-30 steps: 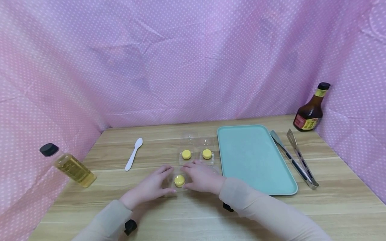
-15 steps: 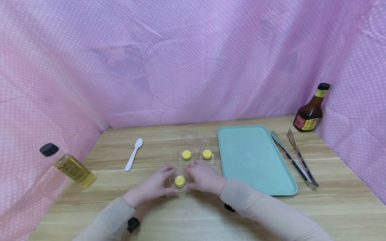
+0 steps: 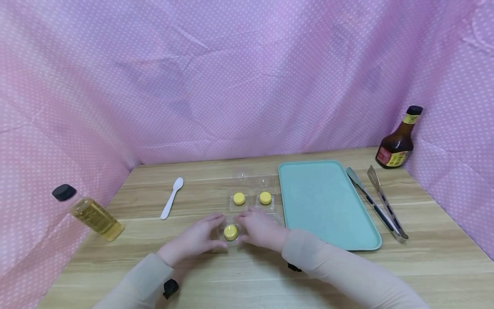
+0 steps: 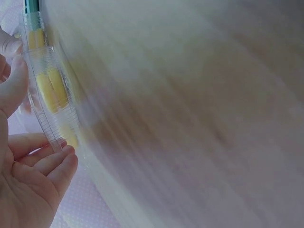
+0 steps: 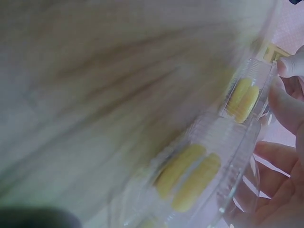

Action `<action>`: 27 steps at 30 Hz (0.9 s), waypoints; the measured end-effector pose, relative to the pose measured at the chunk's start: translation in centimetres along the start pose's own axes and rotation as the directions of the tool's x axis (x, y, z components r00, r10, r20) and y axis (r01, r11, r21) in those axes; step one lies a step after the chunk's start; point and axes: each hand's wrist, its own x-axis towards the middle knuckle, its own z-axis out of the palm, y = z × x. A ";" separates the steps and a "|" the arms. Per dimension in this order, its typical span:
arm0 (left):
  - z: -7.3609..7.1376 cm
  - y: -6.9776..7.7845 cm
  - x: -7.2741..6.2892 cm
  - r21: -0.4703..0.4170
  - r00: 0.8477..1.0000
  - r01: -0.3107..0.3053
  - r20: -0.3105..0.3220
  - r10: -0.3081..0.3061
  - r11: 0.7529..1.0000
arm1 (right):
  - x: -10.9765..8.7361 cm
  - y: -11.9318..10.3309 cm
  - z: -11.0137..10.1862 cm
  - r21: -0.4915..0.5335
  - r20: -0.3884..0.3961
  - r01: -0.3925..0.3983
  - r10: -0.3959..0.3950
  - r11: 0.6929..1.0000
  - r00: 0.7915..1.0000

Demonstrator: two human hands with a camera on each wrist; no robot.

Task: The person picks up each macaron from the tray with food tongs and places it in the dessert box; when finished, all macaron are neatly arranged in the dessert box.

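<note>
In the head view, both hands are at a clear plastic box [image 3: 251,206] of yellow macarons. The left hand [image 3: 193,238] grips its near left part, thumb in front and fingers along the side, around a macaron [image 3: 230,232]. From the right, the right hand [image 3: 263,229] holds the same box and covers its near right part. Two more macarons, left [image 3: 239,198] and right [image 3: 265,198], sit in the far compartments. The left wrist view shows curled fingers [image 4: 61,166] touching the box edge. In the right wrist view, another macaron [image 5: 190,175] lies inside, below the right hand.
Right of the box is a mint-green tray [image 3: 324,201], with metal tongs [image 3: 380,204] beside it. A dark sauce bottle [image 3: 397,143] stands at the back right. On the left lie a white spoon [image 3: 172,198] and a tilted-looking oil bottle [image 3: 92,216]. Pink dotted cloth [image 3: 231,86] hangs behind.
The left hand and the near macaron have shifted very slightly right since the first frame. Between the last two frames almost nothing differs.
</note>
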 end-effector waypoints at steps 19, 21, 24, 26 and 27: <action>-1.3 -0.1 0.4 0.005 1.000 -0.017 -0.005 0.017 1.000 | -0.1 0.5 -0.4 0.097 -0.026 0.018 -0.016 0.995 1.000; -1.7 -0.2 0.7 0.039 0.999 -0.022 -0.041 0.024 0.999 | -0.3 0.6 -0.6 0.120 -0.055 0.032 -0.025 0.992 0.998; -2.2 -0.3 1.2 0.058 0.996 -0.017 -0.089 0.022 0.998 | -0.6 0.8 -0.9 0.142 -0.095 0.053 -0.039 0.988 0.995; -2.4 -0.5 1.6 0.067 0.993 -0.012 -0.113 0.019 0.998 | -0.9 1.0 -1.0 0.156 -0.117 0.066 -0.047 0.985 0.992; -2.6 -0.6 1.8 0.063 0.992 -0.008 -0.122 0.016 0.998 | -1.1 1.1 -0.9 0.165 -0.128 0.074 -0.053 0.984 0.990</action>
